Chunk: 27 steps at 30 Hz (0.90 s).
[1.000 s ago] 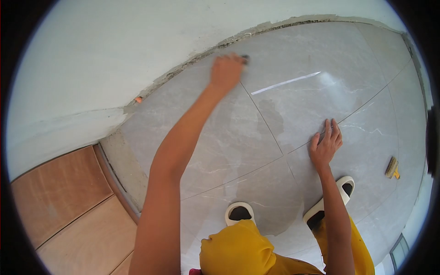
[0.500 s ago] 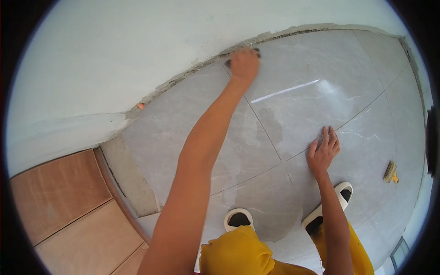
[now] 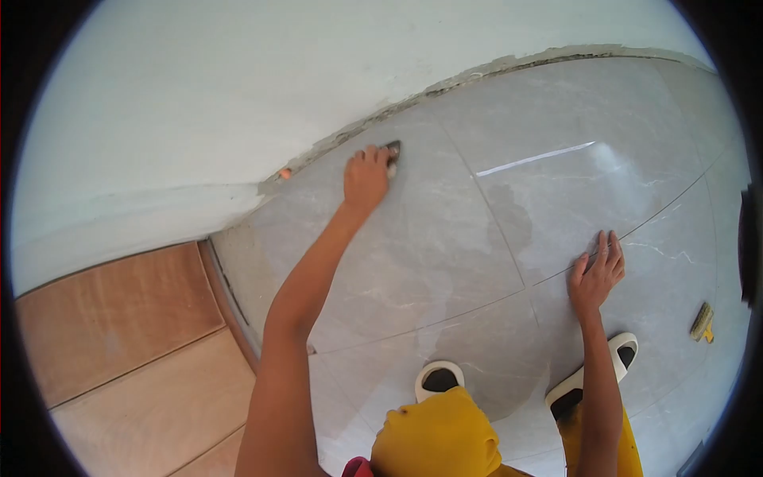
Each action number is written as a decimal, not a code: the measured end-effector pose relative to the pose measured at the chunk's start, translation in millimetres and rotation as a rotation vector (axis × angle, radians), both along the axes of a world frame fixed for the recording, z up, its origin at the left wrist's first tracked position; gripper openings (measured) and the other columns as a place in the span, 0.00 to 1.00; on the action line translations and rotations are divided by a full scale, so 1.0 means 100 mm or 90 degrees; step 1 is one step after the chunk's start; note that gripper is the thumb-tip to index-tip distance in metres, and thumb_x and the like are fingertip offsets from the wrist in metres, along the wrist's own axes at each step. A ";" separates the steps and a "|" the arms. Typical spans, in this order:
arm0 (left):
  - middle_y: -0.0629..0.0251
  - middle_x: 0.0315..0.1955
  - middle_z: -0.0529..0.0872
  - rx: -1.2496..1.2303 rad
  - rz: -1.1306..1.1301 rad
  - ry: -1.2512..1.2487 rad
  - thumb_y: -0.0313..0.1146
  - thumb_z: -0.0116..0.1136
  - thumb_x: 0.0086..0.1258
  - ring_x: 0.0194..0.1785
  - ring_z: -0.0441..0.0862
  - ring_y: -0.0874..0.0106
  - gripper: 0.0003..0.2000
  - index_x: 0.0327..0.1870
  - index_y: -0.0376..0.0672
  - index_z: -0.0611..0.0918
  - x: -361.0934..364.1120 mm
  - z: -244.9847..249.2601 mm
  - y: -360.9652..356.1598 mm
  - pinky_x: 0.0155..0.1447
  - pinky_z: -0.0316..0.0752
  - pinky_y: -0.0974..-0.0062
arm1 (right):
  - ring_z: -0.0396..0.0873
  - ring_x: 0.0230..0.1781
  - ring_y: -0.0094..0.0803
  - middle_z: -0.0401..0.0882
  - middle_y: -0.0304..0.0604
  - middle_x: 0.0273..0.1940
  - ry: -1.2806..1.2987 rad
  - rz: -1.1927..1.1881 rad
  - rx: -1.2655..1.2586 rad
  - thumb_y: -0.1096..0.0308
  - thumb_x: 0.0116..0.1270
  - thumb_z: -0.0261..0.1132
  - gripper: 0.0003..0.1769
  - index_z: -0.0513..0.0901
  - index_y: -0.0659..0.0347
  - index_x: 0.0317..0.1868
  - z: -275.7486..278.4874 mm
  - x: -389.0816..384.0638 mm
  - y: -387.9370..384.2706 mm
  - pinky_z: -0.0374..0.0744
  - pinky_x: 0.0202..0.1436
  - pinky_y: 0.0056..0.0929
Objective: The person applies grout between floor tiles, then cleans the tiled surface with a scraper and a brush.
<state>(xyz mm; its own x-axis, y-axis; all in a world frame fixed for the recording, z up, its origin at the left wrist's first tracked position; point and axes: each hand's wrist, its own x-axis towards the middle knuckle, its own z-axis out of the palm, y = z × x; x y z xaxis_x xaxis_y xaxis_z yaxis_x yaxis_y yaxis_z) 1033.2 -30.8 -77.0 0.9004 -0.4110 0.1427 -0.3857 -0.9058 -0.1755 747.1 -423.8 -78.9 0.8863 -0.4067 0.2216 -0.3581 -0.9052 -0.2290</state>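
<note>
Our left hand (image 3: pixel 366 176) is curled round a dark hand tool (image 3: pixel 394 149) at the far-left floor tile (image 3: pixel 429 230), near the wall (image 3: pixel 238 95); grip hides its exact type. Our right hand (image 3: pixel 598 276) is palm-down, fingers loosely spread, nothing held, across a joint at right, likely bracing our lean. Brush (image 3: pixel 702 322) lies farther right, probably clear of our reach.

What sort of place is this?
Probably a room being finished: large grey marbled floor tiles meet a rough grey cement-like strip along the plain white wall, and a yellow-handled bristle brush lies nearby.
</note>
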 end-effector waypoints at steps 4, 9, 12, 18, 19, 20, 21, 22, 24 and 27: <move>0.57 0.36 0.80 0.004 -0.084 0.019 0.27 0.57 0.57 0.37 0.80 0.59 0.11 0.42 0.44 0.81 -0.06 0.13 -0.09 0.40 0.76 0.62 | 0.60 0.67 0.48 0.64 0.50 0.67 -0.009 0.001 -0.020 0.67 0.60 0.56 0.30 0.69 0.59 0.65 -0.02 0.03 -0.04 0.57 0.68 0.46; 0.60 0.34 0.79 -0.039 -0.048 -0.024 0.27 0.57 0.57 0.37 0.79 0.59 0.10 0.41 0.42 0.80 0.07 0.05 -0.22 0.43 0.75 0.60 | 0.61 0.66 0.48 0.64 0.49 0.67 -0.007 0.005 -0.022 0.66 0.61 0.56 0.30 0.69 0.59 0.66 0.00 0.00 0.04 0.57 0.67 0.47; 0.59 0.34 0.79 -0.046 -0.031 -0.001 0.28 0.54 0.59 0.37 0.79 0.59 0.09 0.40 0.44 0.80 -0.02 0.05 -0.31 0.42 0.74 0.61 | 0.62 0.66 0.49 0.64 0.49 0.67 -0.020 0.019 -0.032 0.66 0.61 0.56 0.30 0.69 0.59 0.66 -0.03 -0.02 0.03 0.59 0.66 0.48; 0.60 0.32 0.80 -0.105 -0.062 -0.010 0.28 0.52 0.62 0.36 0.80 0.61 0.07 0.39 0.44 0.80 -0.60 -0.03 -0.12 0.40 0.73 0.59 | 0.63 0.65 0.50 0.65 0.48 0.67 -0.012 0.024 -0.032 0.64 0.63 0.55 0.29 0.69 0.59 0.66 -0.07 -0.05 0.03 0.60 0.65 0.49; 0.60 0.32 0.80 -0.196 -0.056 -0.010 0.28 0.51 0.63 0.35 0.80 0.61 0.07 0.39 0.44 0.80 -0.64 -0.06 0.07 0.39 0.74 0.58 | 0.63 0.65 0.50 0.65 0.48 0.67 -0.019 0.034 -0.032 0.64 0.63 0.54 0.29 0.69 0.59 0.66 -0.07 -0.07 0.00 0.60 0.65 0.49; 0.59 0.32 0.80 -0.103 0.071 -0.031 0.30 0.51 0.64 0.35 0.81 0.61 0.07 0.39 0.43 0.80 -0.50 -0.13 0.43 0.38 0.74 0.58 | 0.62 0.66 0.50 0.64 0.48 0.67 -0.026 0.035 -0.050 0.64 0.64 0.54 0.29 0.68 0.59 0.67 -0.10 -0.07 0.00 0.60 0.65 0.49; 0.59 0.33 0.81 -0.009 0.201 -0.040 0.31 0.51 0.66 0.35 0.81 0.61 0.07 0.40 0.42 0.80 -0.41 -0.17 0.88 0.37 0.75 0.58 | 0.62 0.66 0.50 0.64 0.49 0.67 -0.018 0.028 -0.047 0.64 0.64 0.54 0.29 0.68 0.59 0.67 -0.09 -0.09 0.00 0.59 0.65 0.49; 0.58 0.34 0.81 0.025 0.302 -0.009 0.33 0.52 0.66 0.35 0.82 0.60 0.08 0.40 0.41 0.80 -0.37 -0.13 1.29 0.36 0.76 0.60 | 0.62 0.66 0.50 0.64 0.49 0.67 -0.008 0.024 -0.042 0.64 0.64 0.54 0.29 0.68 0.59 0.67 -0.07 -0.09 0.02 0.59 0.66 0.49; 0.56 0.34 0.82 0.091 0.348 0.004 0.35 0.52 0.66 0.36 0.83 0.59 0.10 0.40 0.39 0.80 -0.33 0.02 1.40 0.35 0.78 0.62 | 0.62 0.66 0.50 0.64 0.50 0.68 -0.007 0.019 -0.042 0.64 0.64 0.54 0.29 0.68 0.59 0.67 -0.07 -0.04 0.01 0.59 0.66 0.50; 0.56 0.35 0.82 0.154 0.254 -0.033 0.36 0.53 0.66 0.36 0.83 0.59 0.10 0.39 0.38 0.80 -0.45 -0.08 1.35 0.35 0.79 0.63 | 0.61 0.66 0.50 0.64 0.50 0.67 -0.016 0.023 -0.045 0.64 0.64 0.53 0.29 0.68 0.59 0.67 -0.09 -0.01 0.02 0.59 0.66 0.50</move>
